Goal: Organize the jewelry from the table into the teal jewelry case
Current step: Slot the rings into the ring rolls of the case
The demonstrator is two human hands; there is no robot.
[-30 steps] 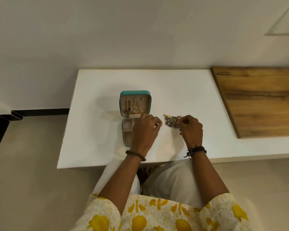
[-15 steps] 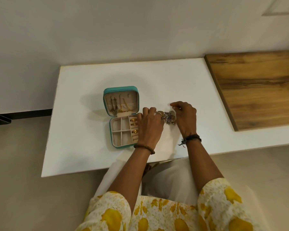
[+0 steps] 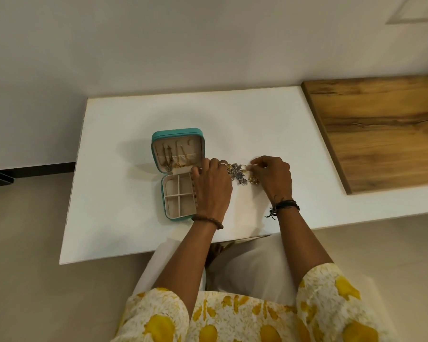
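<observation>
- Setting: a white table point(image 3: 124, 218) against a pale wall, with a wooden board point(image 3: 381, 134) lying well to the right of the right hand.
- Nearest: two forearms reach over the table's near edge; a beaded bracelet point(image 3: 208, 221) circles the left wrist and a dark cord band point(image 3: 283, 207) the right.
- Left hand point(image 3: 211, 188): lies palm down over the right edge of the teal jewelry case point(image 3: 177, 174), its fingers curled toward the heap; whether they pinch a piece cannot be told.
- Right hand point(image 3: 272, 176): fingertips narrowed in a pinch at the heap's far edge, apparently on a small gold piece.
- Jewelry heap point(image 3: 240, 174): a tangle of gold and silver pieces on the table between the two hands, touching both.
- Handling, as judged: light, limp chains likely to snag; best taken singly by a clasp or pendant, lifting slowly.
- Beyond the left hand: the case stands open, with chains hung in its lid and the visible tray compartments bare.
</observation>
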